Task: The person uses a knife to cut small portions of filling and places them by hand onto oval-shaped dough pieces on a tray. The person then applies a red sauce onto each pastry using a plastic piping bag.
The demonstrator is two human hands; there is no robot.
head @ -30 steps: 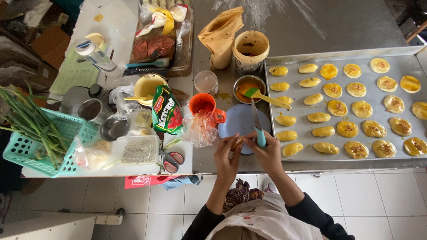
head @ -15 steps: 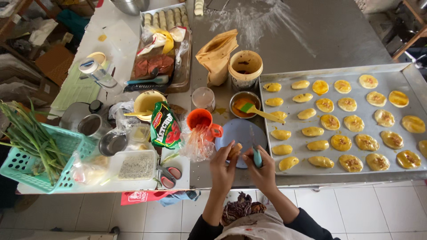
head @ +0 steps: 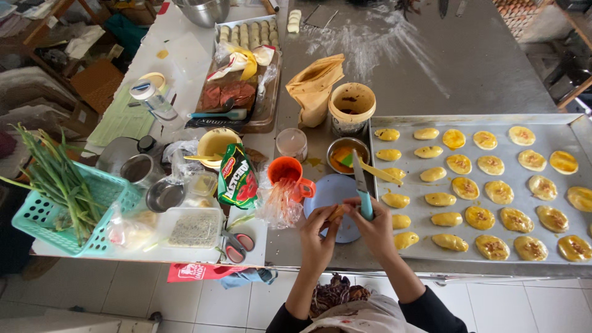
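Observation:
My left hand [head: 319,233] pinches a small brownish piece of food [head: 336,213] over a pale blue plate [head: 331,192] at the table's front edge. My right hand [head: 375,227] grips a knife with a teal handle [head: 365,203], its blade [head: 359,172] pointing away from me, right beside the piece. Just to the right lies a large metal baking tray [head: 555,129] with several rows of yellow glazed pastries [head: 487,194]. Behind the plate a small metal bowl of orange-yellow glaze [head: 345,155] holds a brush [head: 373,171].
An orange cup [head: 288,172], a green-and-red sauce pouch [head: 237,179] and red-handled scissors [head: 233,245] stand left of the plate. Farther left is a teal basket of green onions [head: 58,197]. A brown paper bag [head: 314,89] and a tub [head: 351,106] stand behind; flour dusts the metal table [head: 394,43].
Both hands stay together over the blue plate; the knife blade now points up and away. The camera has come closer, so the view shifted slightly.

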